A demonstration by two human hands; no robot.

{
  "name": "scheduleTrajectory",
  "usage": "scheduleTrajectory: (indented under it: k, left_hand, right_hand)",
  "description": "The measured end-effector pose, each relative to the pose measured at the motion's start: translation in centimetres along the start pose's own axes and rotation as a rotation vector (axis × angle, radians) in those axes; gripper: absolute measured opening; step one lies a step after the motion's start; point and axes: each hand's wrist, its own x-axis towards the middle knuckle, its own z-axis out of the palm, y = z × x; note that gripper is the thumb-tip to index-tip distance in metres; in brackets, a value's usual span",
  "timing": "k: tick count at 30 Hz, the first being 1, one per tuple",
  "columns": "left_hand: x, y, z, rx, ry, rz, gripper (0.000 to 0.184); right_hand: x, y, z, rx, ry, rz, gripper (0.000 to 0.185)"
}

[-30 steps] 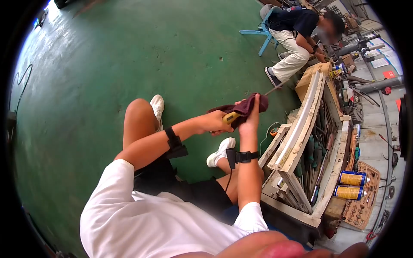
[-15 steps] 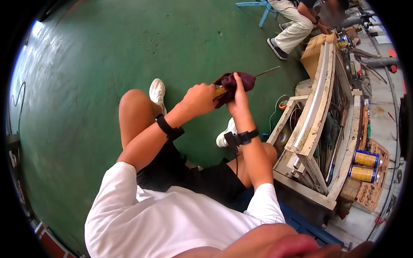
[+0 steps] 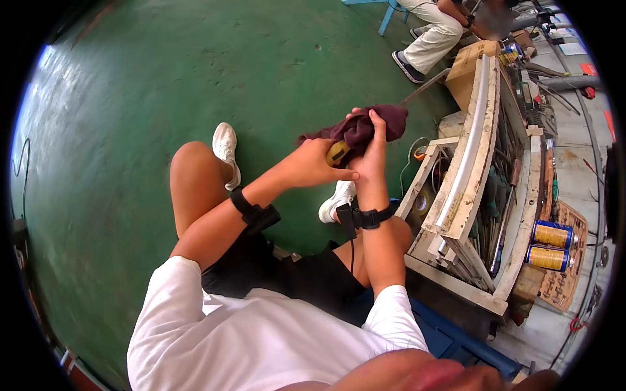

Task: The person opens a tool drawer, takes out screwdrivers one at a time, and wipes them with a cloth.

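Observation:
My left hand (image 3: 313,163) is wrapped round the yellow handle (image 3: 337,152) of a tool, its thumb stretched towards my right wrist. Dark maroon cloth (image 3: 388,120) is bunched in my right hand (image 3: 370,153), palm up, with the fingers and thumb around it. A thin metal shaft (image 3: 427,86) sticks out past the cloth to the upper right. The cloth hides where the shaft meets the handle. Both hands are close together above the green floor.
A worn whitish wooden rack (image 3: 466,156) with tools stands on the right. Beyond it are two blue-yellow cans (image 3: 551,244) and a tool case (image 3: 564,280). A cardboard box (image 3: 468,68) is behind the rack. Another person (image 3: 433,29) sits at the top right.
Since the last frame my right hand and the cloth have shifted slightly right, with more cloth spread leftward. The left hand's thumb has extended. The head view has moved a little.

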Motion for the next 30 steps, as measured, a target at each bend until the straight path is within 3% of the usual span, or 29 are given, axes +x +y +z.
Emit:
scheduleTrajectory:
  k: [5,8,10,15,22,28,30]
  left_hand:
    - [0.0,0.3,-0.3,0.141,0.057,0.011,0.070]
    - [-0.6,0.6,-1.3,0.269,0.090,0.015,0.070]
    - [-0.7,0.6,-1.7,0.345,0.098,0.034,0.070]
    - [-0.2,-1.1,-1.6,0.595,0.187,0.151,0.071]
    - [-0.5,-0.1,-0.3,0.596,0.119,0.073,0.067]
    - [-0.6,-2.8,-0.1,0.592,0.198,0.089,0.054]
    - [-0.4,-3.4,-0.3,0.520,0.210,0.209,0.046]
  right_hand:
    - [-0.8,1.0,1.1,0.121,-0.004,-0.044,0.042]
    - [-0.9,1.0,0.7,0.062,-0.015,0.034,0.046]
    - [-1.2,0.1,1.0,0.006,-0.156,0.173,0.044]
    - [-1.5,1.3,1.2,0.021,-0.096,0.181,0.048]
    - [-1.3,1.5,1.2,0.050,-0.010,-0.051,0.034]
    - [-0.6,2.7,0.5,0.051,0.026,0.054,0.034]
    - [-0.6,2.3,0.7,0.022,-0.043,0.013,0.032]
